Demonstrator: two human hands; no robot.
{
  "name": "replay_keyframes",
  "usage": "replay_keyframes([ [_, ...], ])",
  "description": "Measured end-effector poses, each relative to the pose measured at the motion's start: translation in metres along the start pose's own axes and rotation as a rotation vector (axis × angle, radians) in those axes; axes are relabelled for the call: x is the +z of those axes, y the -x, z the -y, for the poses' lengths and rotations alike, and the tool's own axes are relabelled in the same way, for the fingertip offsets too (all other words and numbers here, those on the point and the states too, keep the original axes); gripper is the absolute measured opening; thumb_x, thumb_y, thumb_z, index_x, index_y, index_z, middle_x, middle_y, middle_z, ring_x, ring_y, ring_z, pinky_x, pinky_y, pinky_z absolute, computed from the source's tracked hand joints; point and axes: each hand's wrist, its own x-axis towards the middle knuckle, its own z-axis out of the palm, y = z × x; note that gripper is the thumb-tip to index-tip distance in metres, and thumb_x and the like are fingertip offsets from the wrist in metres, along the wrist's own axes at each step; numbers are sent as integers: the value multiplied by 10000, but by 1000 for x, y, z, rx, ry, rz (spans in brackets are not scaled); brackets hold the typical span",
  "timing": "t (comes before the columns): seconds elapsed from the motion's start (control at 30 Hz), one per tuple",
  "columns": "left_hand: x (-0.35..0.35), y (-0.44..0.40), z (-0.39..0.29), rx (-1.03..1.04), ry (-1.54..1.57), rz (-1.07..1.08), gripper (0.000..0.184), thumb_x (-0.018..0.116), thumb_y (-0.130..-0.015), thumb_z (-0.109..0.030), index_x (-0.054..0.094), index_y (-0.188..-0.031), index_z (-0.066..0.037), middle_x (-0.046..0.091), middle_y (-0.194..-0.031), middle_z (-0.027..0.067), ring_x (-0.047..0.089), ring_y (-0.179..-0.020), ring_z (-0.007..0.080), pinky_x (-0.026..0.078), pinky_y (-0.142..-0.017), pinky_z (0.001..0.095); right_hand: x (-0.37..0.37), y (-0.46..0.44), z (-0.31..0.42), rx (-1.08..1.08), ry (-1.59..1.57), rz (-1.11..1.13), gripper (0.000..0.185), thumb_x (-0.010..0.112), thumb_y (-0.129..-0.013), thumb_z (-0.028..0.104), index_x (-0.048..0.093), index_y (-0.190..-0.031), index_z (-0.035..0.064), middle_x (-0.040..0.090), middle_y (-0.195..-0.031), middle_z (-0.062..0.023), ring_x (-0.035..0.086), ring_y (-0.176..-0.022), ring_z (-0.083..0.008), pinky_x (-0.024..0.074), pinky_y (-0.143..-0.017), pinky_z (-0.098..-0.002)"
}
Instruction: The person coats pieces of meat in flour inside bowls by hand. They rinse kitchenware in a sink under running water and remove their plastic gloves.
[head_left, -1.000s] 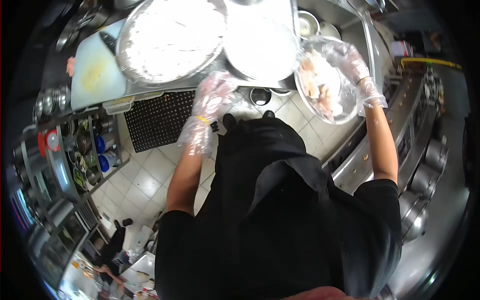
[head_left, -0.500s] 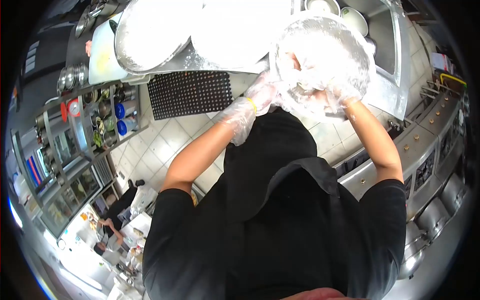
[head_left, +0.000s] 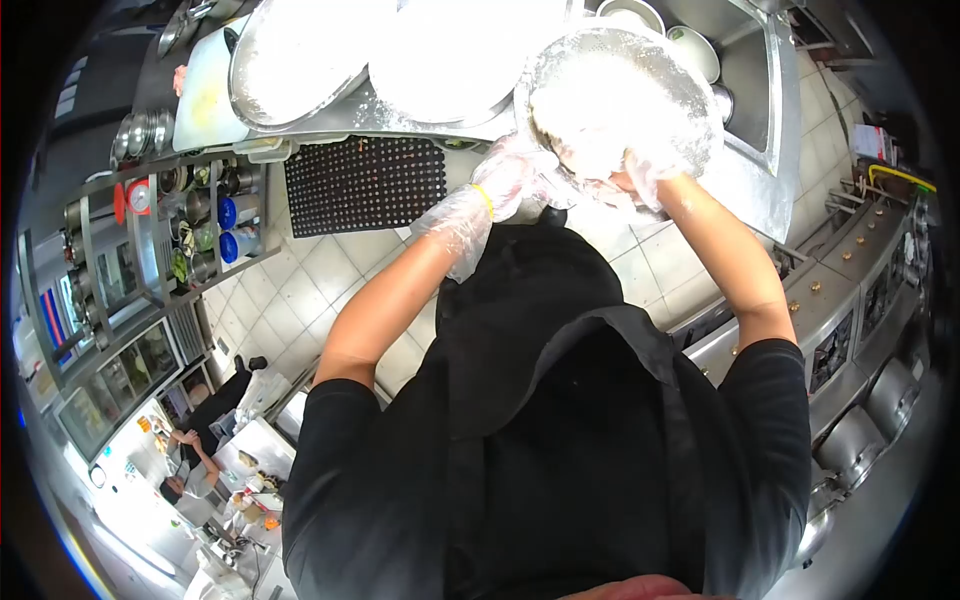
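A round metal sieve [head_left: 702, 95], dusted with white flour, is tilted over the counter's front edge. Glare washes out most of what lies inside it. My left hand [head_left: 512, 178], in a clear plastic glove with a yellow band at the wrist, is closed on the sieve's near left rim. My right hand [head_left: 648, 178], gloved too, reaches over the near rim into the sieve, beside a pale floury lump [head_left: 590, 152]. Its fingers are partly hidden and bleached by light, so I cannot see their grip. Left of the sieve stand two wide flour-covered pans [head_left: 300, 118].
A steel sink [head_left: 752, 60] with several bowls [head_left: 692, 52] lies to the right. A cutting board [head_left: 212, 110] sits at far left. On the tiled floor is a black perforated mat [head_left: 365, 190]. Shelving stands left, a stove [head_left: 840, 270] right. Another person [head_left: 205, 430] is at lower left.
The sieve and both hands have shifted slightly left in view. My right hand has turned and sits nearer the sieve's near rim. The whole view has shifted a little.
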Motion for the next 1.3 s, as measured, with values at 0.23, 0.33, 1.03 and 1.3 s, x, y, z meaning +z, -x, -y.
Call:
replay_keyframes([
  [0.23, -46, 27, -5, 193, -322, 229, 289, 556, -817, -156, 511, -1038, 26, 590, -892, 152, 600, -782, 257, 516, -671, 390, -100, 23, 46, -135, -121, -435, 231, 570, -775, 121, 598, -1001, 85, 611, -977, -59, 582, -862, -170, 469, -738, -300],
  [0.33, -73, 47, -28, -12, 243, 40, 317, 523, -863, -186, 440, -1071, 39, 580, -890, 198, 613, -787, 291, 535, -685, 414, -146, 29, 87, -201, -79, -492, 232, 568, -777, 125, 598, -1002, 84, 612, -974, -60, 582, -862, -172, 468, -741, -301],
  [1.03, -151, 7, -69, 426, -296, -84, 158, 573, -681, -68, 674, -801, -90, 654, -910, 28, 582, -912, 221, 435, -844, 306, -120, -91, 227, -293, 543, -121, 241, 553, -786, 154, 599, -1010, 80, 619, -953, -69, 584, -865, -183, 460, -757, -303],
  [1.3, -135, 17, -80, 250, -45, -130, 162, 632, -707, -80, 638, -858, -22, 651, -869, 68, 605, -779, 160, 488, -702, 278, -79, -122, 218, -113, 649, -232, 245, 548, -789, 165, 599, -1013, 79, 621, -944, -73, 585, -866, -187, 457, -763, -305],
])
